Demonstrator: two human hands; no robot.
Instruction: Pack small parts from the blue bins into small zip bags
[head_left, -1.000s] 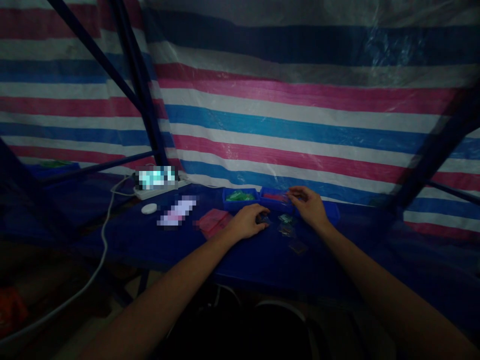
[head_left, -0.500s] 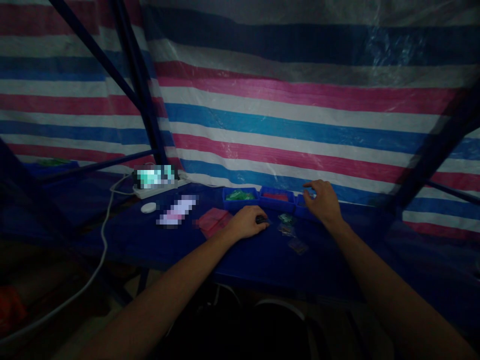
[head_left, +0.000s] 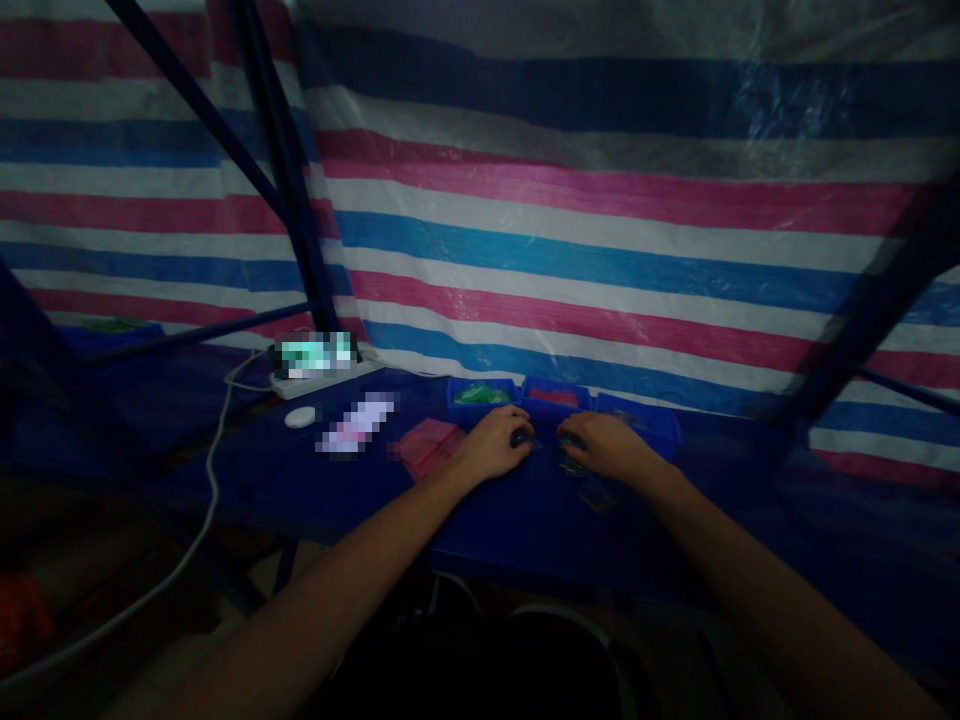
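On the dark blue table (head_left: 360, 490), toward the middle of its far half, the left hand (head_left: 495, 442) curls its fingers around a small dark object (head_left: 520, 437). Just beside it the right hand (head_left: 607, 447) lies palm down with bent fingers over small clear plastic packets (head_left: 598, 493); whether it grips one cannot be told in the dim light. A flat red packet (head_left: 431, 443) lies left of the hands. Along the far edge stand three blue plastic bins: the left bin (head_left: 454, 400) holds green pieces, the middle bin (head_left: 534, 402) red pieces, and the right bin (head_left: 664, 432) has contents too dark to make out. A striped plastic tarp (head_left: 600, 250) hangs behind.
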